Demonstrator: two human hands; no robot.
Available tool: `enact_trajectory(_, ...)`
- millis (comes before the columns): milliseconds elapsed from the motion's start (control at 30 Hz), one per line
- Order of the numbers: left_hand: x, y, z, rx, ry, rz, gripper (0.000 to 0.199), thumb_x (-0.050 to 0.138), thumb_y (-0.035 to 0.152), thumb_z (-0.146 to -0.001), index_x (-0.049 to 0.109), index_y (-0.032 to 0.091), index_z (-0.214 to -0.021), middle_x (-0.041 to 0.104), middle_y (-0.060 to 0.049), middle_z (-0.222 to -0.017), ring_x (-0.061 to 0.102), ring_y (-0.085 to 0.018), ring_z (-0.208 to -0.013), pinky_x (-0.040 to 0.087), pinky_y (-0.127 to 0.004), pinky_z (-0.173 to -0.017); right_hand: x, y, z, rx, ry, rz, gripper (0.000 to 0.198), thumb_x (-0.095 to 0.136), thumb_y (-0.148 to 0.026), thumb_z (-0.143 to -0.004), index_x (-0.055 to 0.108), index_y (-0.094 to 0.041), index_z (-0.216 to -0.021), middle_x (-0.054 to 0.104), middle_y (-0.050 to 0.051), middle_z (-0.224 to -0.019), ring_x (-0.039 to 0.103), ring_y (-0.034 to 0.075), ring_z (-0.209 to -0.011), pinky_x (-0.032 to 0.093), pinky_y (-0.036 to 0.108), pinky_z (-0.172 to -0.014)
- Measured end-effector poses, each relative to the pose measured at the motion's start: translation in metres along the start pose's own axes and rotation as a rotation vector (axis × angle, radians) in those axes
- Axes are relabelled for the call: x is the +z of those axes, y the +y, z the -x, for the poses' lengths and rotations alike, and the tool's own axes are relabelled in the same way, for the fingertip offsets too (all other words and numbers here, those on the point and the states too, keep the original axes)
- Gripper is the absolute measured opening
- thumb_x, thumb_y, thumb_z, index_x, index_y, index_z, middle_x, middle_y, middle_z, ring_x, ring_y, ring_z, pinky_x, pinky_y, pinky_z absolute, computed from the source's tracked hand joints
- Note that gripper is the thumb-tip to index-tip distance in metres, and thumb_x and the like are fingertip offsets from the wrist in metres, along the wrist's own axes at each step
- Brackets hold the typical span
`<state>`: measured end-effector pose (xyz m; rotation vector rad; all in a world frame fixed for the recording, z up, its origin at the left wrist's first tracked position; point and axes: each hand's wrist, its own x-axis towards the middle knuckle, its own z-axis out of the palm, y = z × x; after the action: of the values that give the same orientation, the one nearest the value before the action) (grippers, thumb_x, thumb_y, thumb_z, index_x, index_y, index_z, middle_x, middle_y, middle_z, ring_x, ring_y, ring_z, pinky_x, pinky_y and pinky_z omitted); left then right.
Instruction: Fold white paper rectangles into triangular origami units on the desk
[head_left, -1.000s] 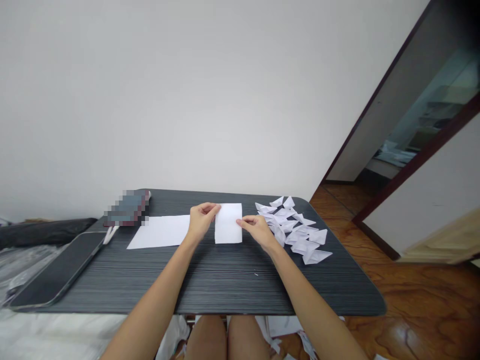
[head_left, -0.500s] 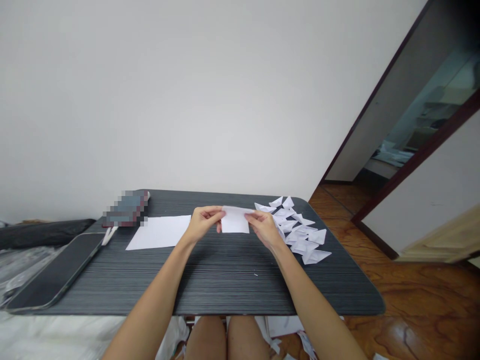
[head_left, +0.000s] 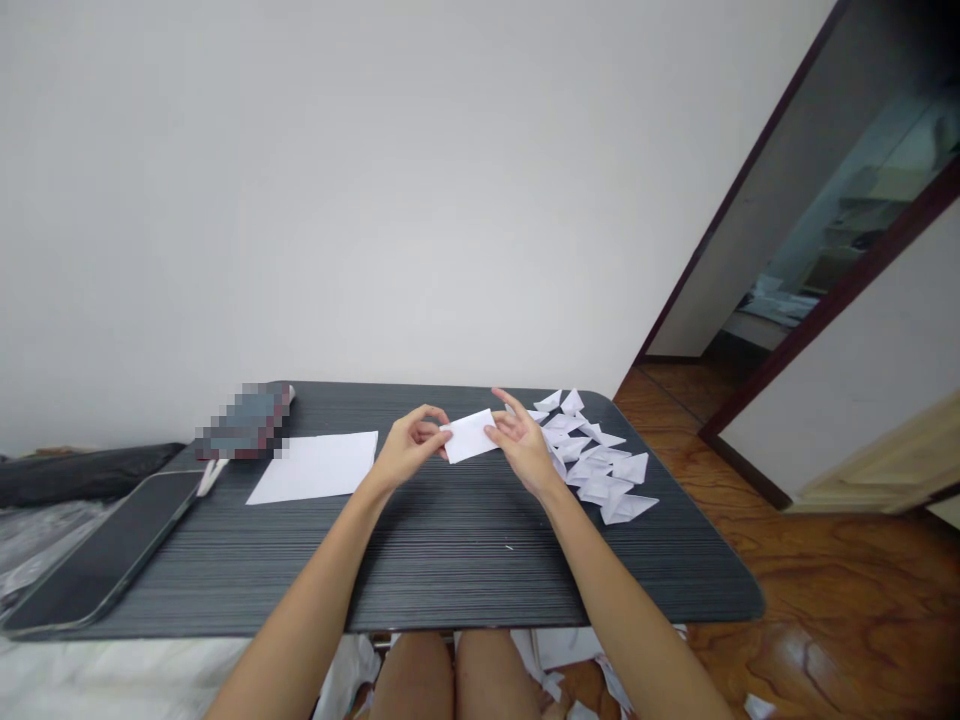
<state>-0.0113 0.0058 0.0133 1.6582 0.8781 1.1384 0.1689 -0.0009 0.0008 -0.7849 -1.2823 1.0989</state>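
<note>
Above the middle of the dark table, a small folded piece of white paper (head_left: pixel 469 437) is held up between both hands, tilted with its right end higher. My left hand (head_left: pixel 409 447) pinches its left end between thumb and fingers. At the right end, my right hand (head_left: pixel 523 446) grips it with the thumb in front, its index finger raised away. Just right of that hand lies a cluster of folded white paper boats (head_left: pixel 596 465). A larger flat white sheet (head_left: pixel 319 467) rests on the table left of my left hand.
A phone (head_left: pixel 112 550) lies along the left edge of the dark table (head_left: pixel 465 560). Behind it sit a white slender item (head_left: pixel 212 476) and a blurred-out dark object (head_left: pixel 247 422). The wall (head_left: pixel 450 200) rises at the back. Paper scraps (head_left: pixel 555 650) lie on the floor.
The paper in my hands has gone from level and squarish to a narrower, tilted strip. My right index finger has lifted off it. The view has shifted slightly.
</note>
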Motion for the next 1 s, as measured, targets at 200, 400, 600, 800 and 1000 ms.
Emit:
enact_trajectory(200,0.005,-0.002,0.001,0.22,0.039,-0.417,0.026,0.055,0.03,-0.071,0.056,0.017,-0.094,0.063,-0.008,-0.095,0.057,-0.02,-0.092,0.041,-0.033,-0.083,0.001,0.003,0.003,-0.119,0.0,0.363,0.039,0.056,-0.029,-0.07,0.053,-0.019,-0.108,0.063,0.003,-0.077,0.056,0.014,-0.071,0.043,0.029,-0.074)
enact_trajectory(400,0.013,-0.002,0.002,0.168,0.033,-0.388,0.023,0.051,0.032,-0.074,0.063,0.016,-0.084,0.066,-0.007,-0.081,0.059,-0.018,-0.075,0.045,-0.028,-0.07,0.007,0.002,0.008,-0.132,-0.109,0.371,0.042,0.059,-0.031,-0.068,0.053,-0.02,-0.108,0.063,0.003,-0.082,0.057,0.015,-0.075,0.044,0.03,-0.074)
enact_trajectory(600,0.012,-0.006,0.001,0.059,0.195,-0.172,0.026,0.058,0.034,-0.067,0.065,0.014,-0.082,0.067,-0.008,-0.079,0.06,-0.019,-0.07,0.046,-0.026,-0.062,0.003,0.003,0.004,0.009,-0.1,0.208,0.032,0.065,-0.032,-0.06,0.061,-0.016,-0.087,0.063,0.004,-0.076,0.057,0.014,-0.066,0.047,0.027,-0.062)
enact_trajectory(800,0.012,0.001,0.002,0.036,0.191,-0.167,0.023,0.06,0.033,-0.065,0.066,0.013,-0.075,0.067,-0.007,-0.076,0.06,-0.018,-0.066,0.046,-0.025,-0.059,0.001,-0.004,0.005,0.02,-0.125,0.229,0.018,0.061,-0.033,-0.065,0.061,-0.015,-0.066,0.05,-0.003,-0.045,0.045,0.008,-0.042,0.039,0.022,-0.047)
enact_trajectory(1000,0.01,0.002,0.003,0.034,0.129,-0.196,0.023,0.058,0.034,-0.066,0.067,0.014,-0.072,0.067,-0.006,-0.071,0.059,-0.019,-0.065,0.046,-0.026,-0.061,0.002,-0.006,0.006,0.108,-0.155,0.153,0.025,0.062,-0.034,-0.063,0.06,-0.014,-0.078,0.05,-0.005,-0.044,0.042,0.006,-0.031,0.026,0.019,-0.034)
